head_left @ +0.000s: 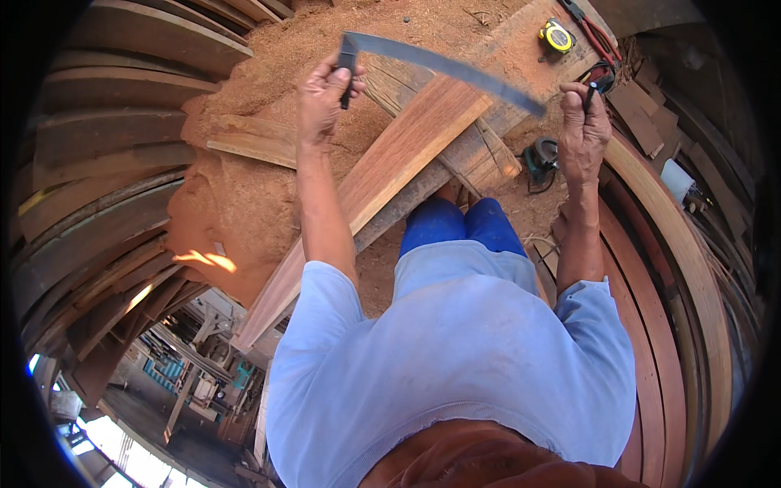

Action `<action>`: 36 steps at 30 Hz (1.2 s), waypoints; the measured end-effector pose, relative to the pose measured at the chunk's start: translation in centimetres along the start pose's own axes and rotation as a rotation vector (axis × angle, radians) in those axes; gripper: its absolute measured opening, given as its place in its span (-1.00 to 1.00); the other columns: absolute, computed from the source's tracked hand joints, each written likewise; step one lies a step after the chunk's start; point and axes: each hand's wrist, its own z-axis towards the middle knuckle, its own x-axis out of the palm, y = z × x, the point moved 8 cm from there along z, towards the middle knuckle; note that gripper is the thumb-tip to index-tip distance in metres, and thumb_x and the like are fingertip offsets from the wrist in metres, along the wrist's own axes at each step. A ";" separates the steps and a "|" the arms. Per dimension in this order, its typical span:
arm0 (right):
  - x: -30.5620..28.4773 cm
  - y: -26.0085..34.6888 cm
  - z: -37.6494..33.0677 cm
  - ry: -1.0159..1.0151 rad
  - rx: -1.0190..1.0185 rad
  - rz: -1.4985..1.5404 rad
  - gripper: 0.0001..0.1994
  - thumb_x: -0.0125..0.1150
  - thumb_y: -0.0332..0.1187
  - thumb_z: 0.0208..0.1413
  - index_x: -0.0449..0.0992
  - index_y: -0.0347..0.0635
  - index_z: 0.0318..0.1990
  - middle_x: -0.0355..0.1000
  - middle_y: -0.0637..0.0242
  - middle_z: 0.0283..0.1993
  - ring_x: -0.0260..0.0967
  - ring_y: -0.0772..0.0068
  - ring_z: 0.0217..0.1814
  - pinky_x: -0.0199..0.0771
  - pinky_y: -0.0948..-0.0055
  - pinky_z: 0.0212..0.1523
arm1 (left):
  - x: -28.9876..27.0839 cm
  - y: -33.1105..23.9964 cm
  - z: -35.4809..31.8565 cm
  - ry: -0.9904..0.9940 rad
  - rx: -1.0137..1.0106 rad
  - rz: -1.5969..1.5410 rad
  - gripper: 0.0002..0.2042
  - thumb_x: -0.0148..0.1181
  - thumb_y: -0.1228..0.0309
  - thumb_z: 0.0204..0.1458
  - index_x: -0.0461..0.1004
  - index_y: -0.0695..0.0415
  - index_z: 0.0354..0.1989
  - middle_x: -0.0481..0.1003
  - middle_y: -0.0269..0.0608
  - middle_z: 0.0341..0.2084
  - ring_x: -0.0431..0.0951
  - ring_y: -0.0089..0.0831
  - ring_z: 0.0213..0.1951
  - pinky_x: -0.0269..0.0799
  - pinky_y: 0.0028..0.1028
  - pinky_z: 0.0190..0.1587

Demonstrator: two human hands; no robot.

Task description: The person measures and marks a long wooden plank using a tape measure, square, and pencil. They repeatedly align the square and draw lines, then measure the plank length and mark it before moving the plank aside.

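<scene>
My left hand (324, 102) is closed around the black stock of a try square (447, 65). The square's long metal blade reaches to the right, above the far end of a reddish-brown plank (399, 150); whether it touches the wood I cannot tell. In my right hand (586, 134), a short dark pen-like stick (591, 96) is pinched between thumb and fingers. This hand is raised to the right of the blade's tip, apart from it. The plank slants from the far middle to the near left, in front of my legs.
A yellow tape measure (556, 37) and a red-handled tool (598, 39) lie on a dusty board at far right. Below them sits a green power tool (541, 159). Stacked boards line the left (122, 89) and right (667, 236). Sawdust (236, 195) covers the ground.
</scene>
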 end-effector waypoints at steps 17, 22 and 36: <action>10.6 -4.7 -3.8 0.379 -0.185 -0.361 -0.65 0.39 -0.44 0.01 0.58 -0.20 0.01 0.43 0.11 -0.21 0.41 0.05 -0.11 0.45 0.19 -0.09 | 11.4 5.7 -3.7 0.270 0.490 0.982 -0.49 0.46 0.19 -0.06 0.58 -0.37 0.16 0.16 0.18 0.37 0.37 0.10 0.08 0.35 -0.06 0.19; 10.6 -5.0 -3.7 0.360 -0.175 -0.347 -0.65 0.38 -0.46 0.01 0.58 -0.20 0.00 0.43 0.10 -0.21 0.41 0.04 -0.12 0.45 0.19 -0.11 | 11.8 5.7 -3.5 0.250 0.472 1.069 -0.44 0.49 0.15 -0.09 0.56 -0.44 0.18 0.16 0.09 0.38 0.36 0.00 0.12 0.35 -0.15 0.22; 10.8 -5.2 -3.4 0.374 -0.198 -0.367 -0.71 0.37 -0.45 0.05 0.59 -0.21 -0.03 0.47 0.10 -0.22 0.45 0.04 -0.15 0.47 0.20 -0.15 | 11.9 5.8 -3.4 0.271 0.443 1.063 -0.42 0.47 0.15 -0.07 0.50 -0.55 0.21 0.16 0.14 0.37 0.37 0.06 0.14 0.33 -0.10 0.24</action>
